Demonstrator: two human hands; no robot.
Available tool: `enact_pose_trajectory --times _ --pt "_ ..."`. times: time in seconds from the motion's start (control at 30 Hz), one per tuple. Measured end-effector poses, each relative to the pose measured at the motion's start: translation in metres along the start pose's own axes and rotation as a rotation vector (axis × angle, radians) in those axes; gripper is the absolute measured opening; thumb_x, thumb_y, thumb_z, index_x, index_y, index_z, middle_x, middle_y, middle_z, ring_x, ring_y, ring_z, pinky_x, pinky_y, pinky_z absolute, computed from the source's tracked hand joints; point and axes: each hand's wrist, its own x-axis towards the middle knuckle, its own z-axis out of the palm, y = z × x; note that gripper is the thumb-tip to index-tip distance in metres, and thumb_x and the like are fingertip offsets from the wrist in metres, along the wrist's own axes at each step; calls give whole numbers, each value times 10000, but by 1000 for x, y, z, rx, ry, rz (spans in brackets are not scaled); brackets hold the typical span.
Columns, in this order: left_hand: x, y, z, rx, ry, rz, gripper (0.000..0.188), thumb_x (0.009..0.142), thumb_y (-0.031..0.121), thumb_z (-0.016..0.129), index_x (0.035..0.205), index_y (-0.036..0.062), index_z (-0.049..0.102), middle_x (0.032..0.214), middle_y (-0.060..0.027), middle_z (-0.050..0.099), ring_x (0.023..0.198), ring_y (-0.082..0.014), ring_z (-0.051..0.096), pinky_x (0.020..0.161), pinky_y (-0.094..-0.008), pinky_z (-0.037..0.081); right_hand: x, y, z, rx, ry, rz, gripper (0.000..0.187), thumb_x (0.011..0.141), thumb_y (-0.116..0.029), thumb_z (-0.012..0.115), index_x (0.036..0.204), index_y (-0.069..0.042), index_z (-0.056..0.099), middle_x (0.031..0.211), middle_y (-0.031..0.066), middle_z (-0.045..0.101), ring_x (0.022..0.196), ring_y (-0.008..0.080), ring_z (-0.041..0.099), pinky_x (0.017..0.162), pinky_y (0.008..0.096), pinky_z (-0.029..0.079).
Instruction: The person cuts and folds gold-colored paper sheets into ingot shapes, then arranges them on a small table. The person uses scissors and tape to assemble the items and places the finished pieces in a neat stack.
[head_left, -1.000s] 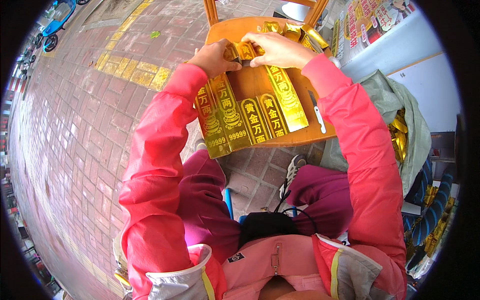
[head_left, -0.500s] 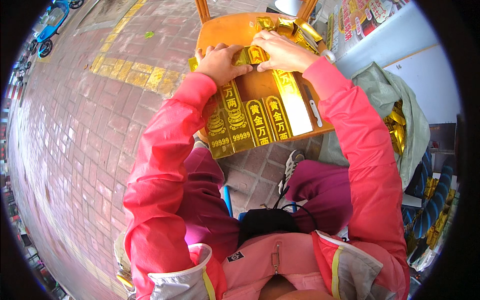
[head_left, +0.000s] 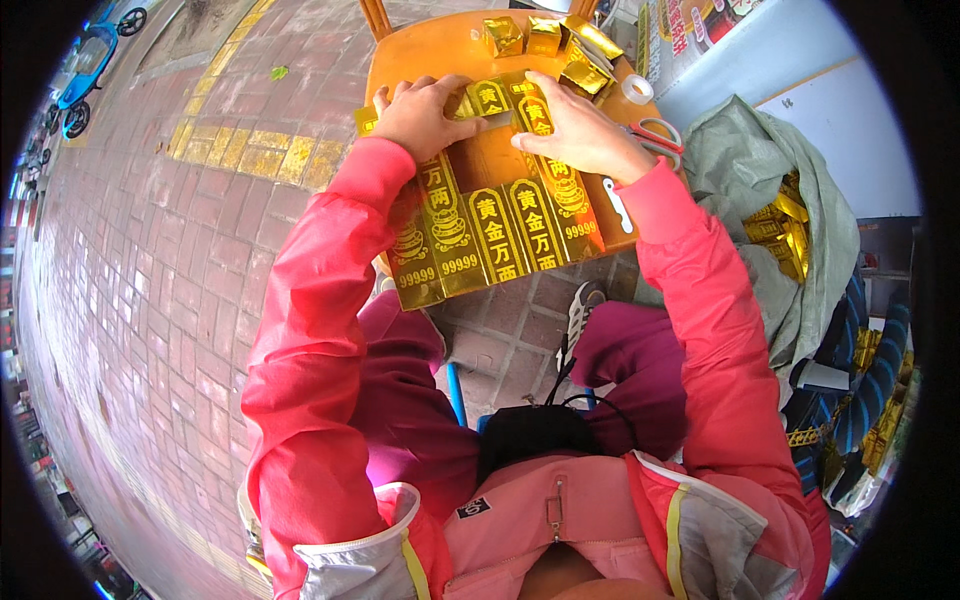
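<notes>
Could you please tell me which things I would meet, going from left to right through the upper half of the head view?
Blue scooter → green leaf → left hand → right hand → grey-green sack.

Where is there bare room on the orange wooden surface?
The orange wooden surface has bare wood along its far left, bordered by the left hand and gold foil boxes. A smaller patch lies between gold cardboard strips. The right side is crowded: white tape roll, red-handled scissors, slim white tool.
</notes>
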Motion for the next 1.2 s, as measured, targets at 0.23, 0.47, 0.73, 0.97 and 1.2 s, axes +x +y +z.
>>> enact_pose_trajectory --times 0.23,0.47,0.73,0.97,1.2 --pt "3 5 -1 16 8 -25 651 742 546 675 1272 183 563 1203 -126 596 1193 -336 493 1016 -543 294 -6 0 10 14 39 20 770 844 -323 642 1401 60 274 1379 283 406 1279 386 424 1064 406 357" --pt "5 6 1 -8 -3 -49 624 738 481 685 1258 160 561 1176 -124 599 1170 -358 501 1000 -564 269 -3 2 16 11 174 -81 671 880 -313 606 1376 45 331 1349 265 436 1282 381 412 1075 408 340" --pt "8 -6 4 -62 -35 -7 714 720 560 691 1285 153 531 1185 -133 597 1181 -365 490 1014 -582 253 43 20 28 56 262 -93 390 925 -266 571 1270 -88 537 1270 146 545 1208 305 493 1031 381 378" --pt "-6 -6 -11 55 61 -115 905 669 658 701 1368 142 451 1323 -132 509 1242 -355 435 1046 -583 216 47 29 29 117 202 -98 353 905 -253 601 1225 -107 575 1205 145 594 1168 295 530 1011 376 394" --pt "-21 -20 -21 -104 1 -164 778 723 578 724 1295 86 536 1257 -201 550 1217 -362 485 1025 -437 363 48 29 24 87 152 -109 371 917 -273 584 1248 -109 559 1238 152 575 1194 294 514 1016 375 389"
